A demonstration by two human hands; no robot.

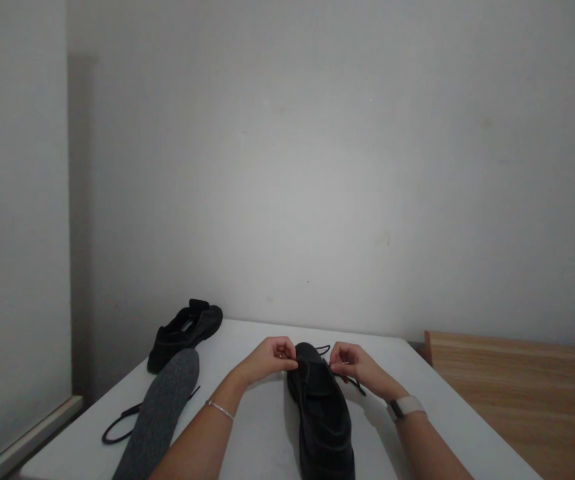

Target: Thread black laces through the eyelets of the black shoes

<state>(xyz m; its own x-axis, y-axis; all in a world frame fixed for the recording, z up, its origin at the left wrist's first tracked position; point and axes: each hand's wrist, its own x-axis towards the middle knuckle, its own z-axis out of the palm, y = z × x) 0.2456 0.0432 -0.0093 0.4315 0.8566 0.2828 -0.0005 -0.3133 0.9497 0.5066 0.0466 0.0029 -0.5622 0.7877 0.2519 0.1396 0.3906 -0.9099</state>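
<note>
A black shoe [325,427] lies on the white table with its toe pointing away from me and its tongue [320,379] showing between the side flaps. At the shoe's left lacing edge, the thumb and fingers of my left hand [273,355] are pinched together; what is between them is too small to tell. My right hand [351,363] pinches a thin black shoelace [356,385] close to the right lacing edge. Part of that lace loops beyond the shoe, and an end hangs below my right fingers.
Another black shoe [186,331] stands at the table's far left corner. Nearer, a grey insole [167,407] lies over a loose black lace [112,430]. The white table [257,433] meets a wall behind; a wooden panel [517,393] is at right.
</note>
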